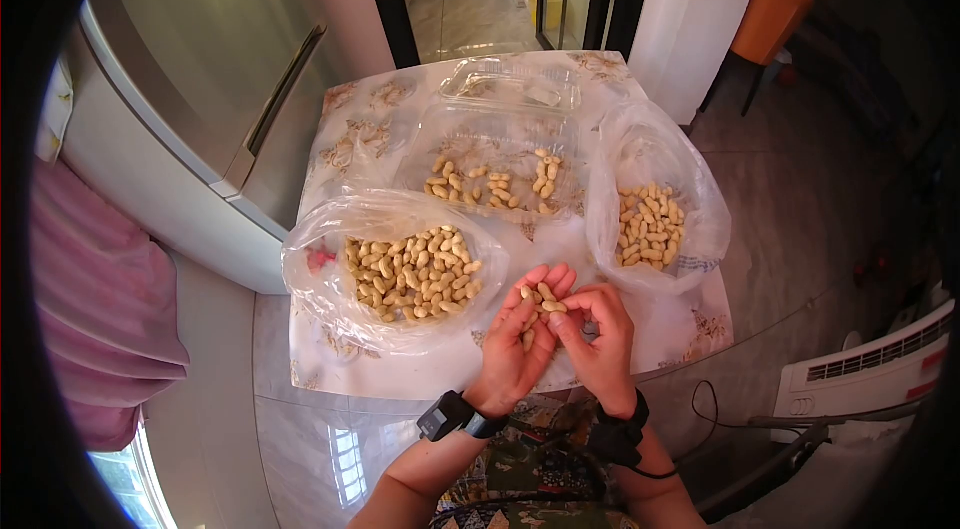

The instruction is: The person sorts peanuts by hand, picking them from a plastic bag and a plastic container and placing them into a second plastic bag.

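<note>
My left hand (512, 347) is cupped palm up near the front of the table, holding several unshelled peanuts (545, 295) in the palm and fingers. Beside it, my right hand (604, 337) pinches one of these peanuts (553, 307) between thumb and forefinger. Left of my hands, an open clear plastic bag (315, 294) holds a large heap of peanuts (415, 274). Another clear bag (705, 219) with a smaller heap of peanuts (650, 226) stands to the right. Behind my hands, a clear plastic tray (480, 134) contains peanuts in separate small groups.
A clear lid or shallow container (512, 79) lies at the back of the patterned table (690, 324). The refrigerator (200, 59) stands close on the left, with a pink cloth (100, 299) nearer me. An orange chair (772, 19) is at the back right, and a white appliance (865, 369) at the lower right.
</note>
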The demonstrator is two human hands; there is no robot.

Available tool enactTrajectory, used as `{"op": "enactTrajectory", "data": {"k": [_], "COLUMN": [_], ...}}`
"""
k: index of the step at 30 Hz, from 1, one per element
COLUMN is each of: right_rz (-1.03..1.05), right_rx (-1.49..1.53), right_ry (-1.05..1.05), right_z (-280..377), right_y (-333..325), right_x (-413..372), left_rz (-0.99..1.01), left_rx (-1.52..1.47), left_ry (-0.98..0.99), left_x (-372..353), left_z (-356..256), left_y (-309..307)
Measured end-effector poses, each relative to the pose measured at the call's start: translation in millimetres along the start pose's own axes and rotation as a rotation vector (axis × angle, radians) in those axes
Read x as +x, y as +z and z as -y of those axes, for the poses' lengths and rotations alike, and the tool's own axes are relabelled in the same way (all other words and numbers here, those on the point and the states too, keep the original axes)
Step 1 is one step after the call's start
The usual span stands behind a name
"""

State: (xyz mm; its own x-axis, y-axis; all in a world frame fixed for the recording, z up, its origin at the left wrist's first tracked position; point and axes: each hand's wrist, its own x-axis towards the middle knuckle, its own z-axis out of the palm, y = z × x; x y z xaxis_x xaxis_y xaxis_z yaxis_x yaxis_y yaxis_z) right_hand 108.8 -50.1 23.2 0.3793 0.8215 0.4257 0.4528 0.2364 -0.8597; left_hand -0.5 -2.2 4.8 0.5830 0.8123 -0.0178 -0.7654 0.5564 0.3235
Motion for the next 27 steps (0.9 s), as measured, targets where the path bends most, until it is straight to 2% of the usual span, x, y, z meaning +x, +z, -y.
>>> {"op": "enactTrajectory", "data": {"k": [27], "right_rz": [0.006], "right_rx": [-0.003], "right_ry": [0.001], "right_z": [-0.5], "right_y": [0.2], "right_x": [-0.3], "left_rz": [0.026], "left_rx": [0.076], "left_ry": [0.02], "left_x": [-0.5], "left_z": [0.7], "left_y": [-2.2]}}
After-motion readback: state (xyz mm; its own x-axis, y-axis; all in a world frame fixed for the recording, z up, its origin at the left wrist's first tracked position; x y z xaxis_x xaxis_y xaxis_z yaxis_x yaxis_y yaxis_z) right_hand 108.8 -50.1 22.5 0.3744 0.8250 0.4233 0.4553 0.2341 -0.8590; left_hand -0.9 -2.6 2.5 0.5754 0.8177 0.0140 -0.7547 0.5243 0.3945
